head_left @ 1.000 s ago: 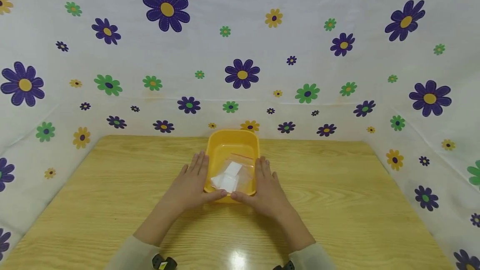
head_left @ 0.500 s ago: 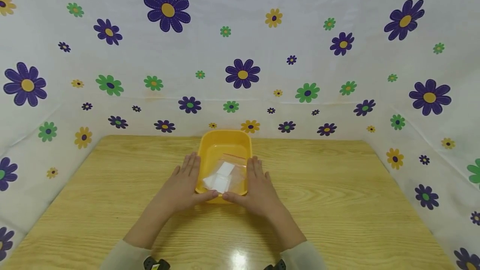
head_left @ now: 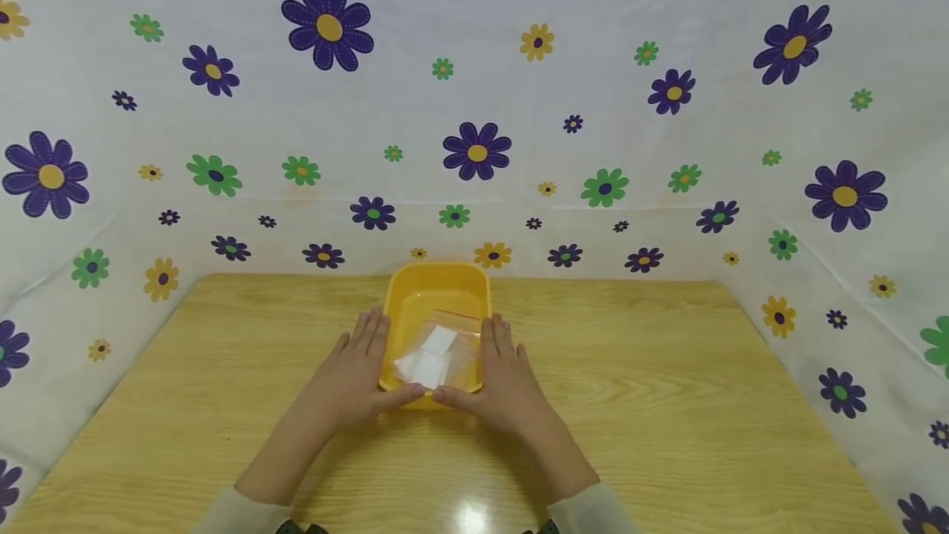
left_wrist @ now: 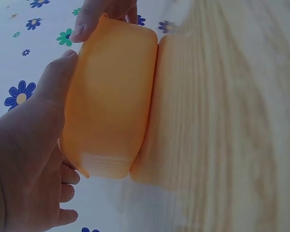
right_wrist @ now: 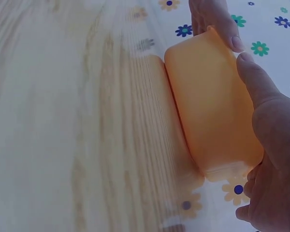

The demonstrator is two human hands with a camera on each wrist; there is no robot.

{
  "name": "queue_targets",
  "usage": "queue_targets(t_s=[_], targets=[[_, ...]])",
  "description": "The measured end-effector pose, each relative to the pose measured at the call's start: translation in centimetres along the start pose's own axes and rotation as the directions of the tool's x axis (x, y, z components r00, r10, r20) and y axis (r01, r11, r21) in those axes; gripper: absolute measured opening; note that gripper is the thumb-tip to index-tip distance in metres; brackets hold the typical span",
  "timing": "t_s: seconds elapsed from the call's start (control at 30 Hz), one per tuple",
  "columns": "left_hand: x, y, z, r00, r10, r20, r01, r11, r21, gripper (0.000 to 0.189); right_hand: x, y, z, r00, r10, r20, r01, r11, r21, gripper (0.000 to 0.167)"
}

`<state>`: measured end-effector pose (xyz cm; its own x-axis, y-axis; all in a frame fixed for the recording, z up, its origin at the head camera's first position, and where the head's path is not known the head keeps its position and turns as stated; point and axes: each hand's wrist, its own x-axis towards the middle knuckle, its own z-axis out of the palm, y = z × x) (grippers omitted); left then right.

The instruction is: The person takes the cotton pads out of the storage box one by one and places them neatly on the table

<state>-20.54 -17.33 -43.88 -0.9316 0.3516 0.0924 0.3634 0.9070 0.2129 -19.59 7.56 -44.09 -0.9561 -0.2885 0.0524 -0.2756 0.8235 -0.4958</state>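
A yellow plastic basin [head_left: 418, 301] stands on the table near its back edge in the head view. Inside it lies a clear zip bag [head_left: 463, 357] with flat white pieces in it. My left hand [head_left: 344, 381] lies along the basin's left side with its fingers straight, and my right hand [head_left: 511, 386] mirrors it on the right side. Both thumbs stretch along the front rim, tips almost meeting. In the left wrist view, the basin's outer wall [left_wrist: 113, 92] shows its base at the tabletop. The same wall shows in the right wrist view, thumb at the rim.
The wood-grain table [head_left: 652, 402] extends to both sides of the basin. A white cloth [head_left: 400, 97] printed with purple, green and yellow flowers hangs behind the table and along its left and right sides.
Both hands and the basin between them have shifted left along the table, with the bag still inside. Their hold against the sides and front rim looks the same.
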Motion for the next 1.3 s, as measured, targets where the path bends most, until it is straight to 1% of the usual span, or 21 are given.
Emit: queue_targets(t_s=[0.17,0.23,0.33,0.5,0.7,0.77,0.87,0.9,0.97,1.0,1.03,1.07,1.1,1.13,1.17,1.23,1.3], targets=[[-0.3,0.0,-0.2,0.999,-0.017,-0.028,0.018,1.000,0.022,0.129,-0.2,-0.2,0.0,1.000,-0.003,0.009,0.003,1.000,-0.007,0.131],[-0.4,0.0,-0.2,0.999,-0.019,-0.026,0.019,1.000,0.020,0.129,-0.3,-0.3,-0.1,1.000,-0.002,0.017,0.002,1.000,-0.013,0.131],[-0.5,0.0,-0.2,1.000,-0.004,-0.014,0.004,1.000,0.024,0.126,-0.4,-0.5,-0.2,1.000,-0.004,0.024,0.005,1.000,-0.012,0.131],[-0.4,0.2,-0.1,1.000,0.020,-0.024,-0.019,0.999,0.037,0.121,-0.5,-0.5,-0.4,1.000,-0.006,0.015,0.006,1.000,-0.015,0.131],[-0.3,0.5,-0.1,1.000,0.009,-0.019,-0.009,0.999,0.031,0.122,-0.3,-0.4,-0.6,1.000,-0.010,0.020,0.010,1.000,-0.001,0.131],[-0.2,0.5,0.0,1.000,0.002,-0.018,-0.001,0.999,0.032,0.125,-0.3,-0.2,-0.7,0.999,-0.005,0.033,0.004,0.999,0.037,0.126],[-0.1,0.6,0.0,1.000,-0.009,-0.015,0.009,1.000,0.025,0.128,-0.3,-0.1,-1.2,0.999,0.012,0.038,-0.017,0.988,0.155,0.116],[-0.1,0.6,0.0,1.000,-0.012,-0.013,0.012,1.000,0.021,0.129,-0.3,0.0,-1.4,0.999,0.021,0.028,-0.026,0.978,0.206,0.112],[-0.1,0.6,0.0,1.000,-0.015,-0.011,0.015,1.000,0.014,0.130,-0.3,-0.1,-1.9,0.999,0.045,-0.011,-0.039,0.947,0.319,0.103],[-0.1,0.6,0.0,1.000,-0.016,-0.011,0.016,1.000,0.014,0.130,-0.2,-0.2,-2.2,0.998,0.055,-0.038,-0.036,0.919,0.393,0.099],[-0.1,0.6,0.0,1.000,-0.015,-0.012,0.015,1.000,0.017,0.130,-0.1,-0.3,-2.4,0.995,0.075,-0.060,-0.038,0.884,0.467,0.094],[-0.1,0.6,0.0,1.000,-0.014,-0.012,0.014,1.000,0.017,0.130,0.0,-0.4,-2.6,0.992,0.095,-0.080,-0.037,0.841,0.539,0.089],[-0.1,0.5,0.0,1.000,-0.013,-0.012,0.014,1.000,0.018,0.130,0.1,-0.5,-2.9,0.989,0.117,-0.092,-0.036,0.786,0.617,0.083],[-0.1,0.5,0.1,1.000,-0.012,-0.013,0.013,1.000,0.019,0.130,0.2,-0.6,-3.1,0.985,0.141,-0.095,-0.037,0.725,0.688,0.076],[-0.1,0.5,0.1,1.000,-0.013,-0.013,0.013,1.000,0.018,0.130,0.2,-0.7,-3.3,0.983,0.162,-0.090,-0.039,0.653,0.756,0.071],[-0.1,0.5,0.1,1.000,-0.014,-0.010,0.014,1.000,0.010,0.130,0.3,-0.9,-3.8,0.979,0.198,-0.046,-0.058,0.492,0.868,0.062],[-0.1,0.5,0.2,1.000,-0.014,-0.003,0.014,1.000,0.001,0.130,0.2,-0.9,-4.2,0.979,0.205,0.004,-0.073,0.331,0.941,0.057]])
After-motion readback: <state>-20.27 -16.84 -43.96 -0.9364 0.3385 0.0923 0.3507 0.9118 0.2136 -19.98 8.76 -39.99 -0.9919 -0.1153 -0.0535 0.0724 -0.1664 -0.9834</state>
